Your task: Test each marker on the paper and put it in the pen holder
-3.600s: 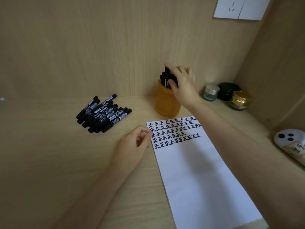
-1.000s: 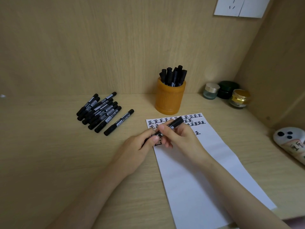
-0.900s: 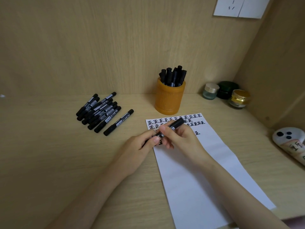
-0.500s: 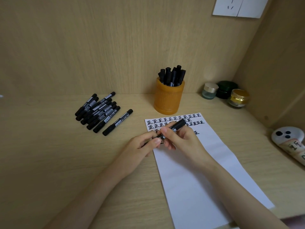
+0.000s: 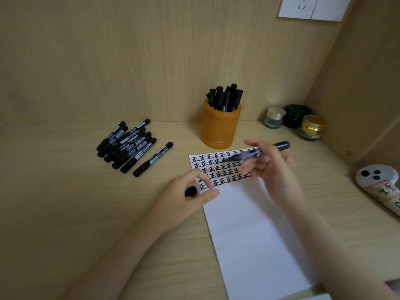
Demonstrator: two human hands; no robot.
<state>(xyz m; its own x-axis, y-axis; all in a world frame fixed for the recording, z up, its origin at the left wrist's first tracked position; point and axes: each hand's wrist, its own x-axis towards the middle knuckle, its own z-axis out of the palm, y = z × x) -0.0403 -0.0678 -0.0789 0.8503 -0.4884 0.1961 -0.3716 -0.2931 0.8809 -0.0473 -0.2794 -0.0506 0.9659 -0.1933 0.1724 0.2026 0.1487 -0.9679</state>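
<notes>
Marker (image 5: pixel 255 152): one in right hand (image 5: pixel 270 172); cap (image 5: pixel 191 190) in left hand (image 5: pixel 179 202); three jars (image 5: pixel 297 116).

Open room in the middle, obstacles at the edges
Free surface (image 5: pixel 186 135) lies between the marker pile (image 5: pixel 129 144) and the pen holder (image 5: pixel 220 128); three jars (image 5: pixel 275 118) crowd the right corner.

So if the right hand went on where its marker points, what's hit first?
From the right hand, likely the paper under the held marker; past its edge, the lone marker. Depth is unclear.
</notes>
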